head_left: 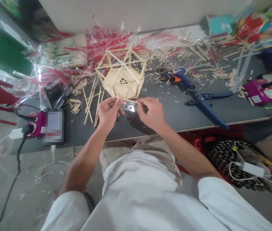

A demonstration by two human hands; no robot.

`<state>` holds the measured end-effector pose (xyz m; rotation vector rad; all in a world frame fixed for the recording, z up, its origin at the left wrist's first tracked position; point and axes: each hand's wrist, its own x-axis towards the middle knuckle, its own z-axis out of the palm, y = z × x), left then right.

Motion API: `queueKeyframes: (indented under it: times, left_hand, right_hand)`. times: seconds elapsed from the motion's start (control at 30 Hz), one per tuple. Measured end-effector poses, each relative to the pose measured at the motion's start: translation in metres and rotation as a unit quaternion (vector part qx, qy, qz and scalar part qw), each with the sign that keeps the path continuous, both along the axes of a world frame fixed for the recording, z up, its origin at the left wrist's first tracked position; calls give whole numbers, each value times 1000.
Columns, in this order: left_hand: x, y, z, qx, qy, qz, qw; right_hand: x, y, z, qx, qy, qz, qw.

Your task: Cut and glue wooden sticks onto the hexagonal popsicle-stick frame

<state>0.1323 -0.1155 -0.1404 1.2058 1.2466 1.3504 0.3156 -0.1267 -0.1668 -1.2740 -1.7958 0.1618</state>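
Observation:
Between my two hands is a short, shiny flat strip with dark marks and round spots [129, 106], which looks like a small ruler. A thin wooden stick [129, 100] lies along its upper edge. My left hand [109, 112] pinches the left end of the strip and stick. At the right end, the fingers of my right hand [151, 111] are closed on them too. Just beyond my hands stands a many-sided frame of glued wooden sticks [123, 75], with a slatted base and a small wheel-like opening. Loose sticks [92, 102] lie left of it.
A blue glue gun [185, 78] and blue-handled cutters [204, 107] lie on the dark table [171, 117] to the right. Purple power strips [262, 91] sit at both sides. A phone [53, 125] rests front left. Red-striped plastic wrappers [107, 40] and stick scraps fill the back.

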Motion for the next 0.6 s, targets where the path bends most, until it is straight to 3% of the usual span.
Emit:
queueKeyframes:
  times: [0.6]
  left_hand:
    - [-1, 1, -2, 4, -4, -6, 1000]
  right_hand:
    - [-3, 0, 0, -33, -30, -4, 999]
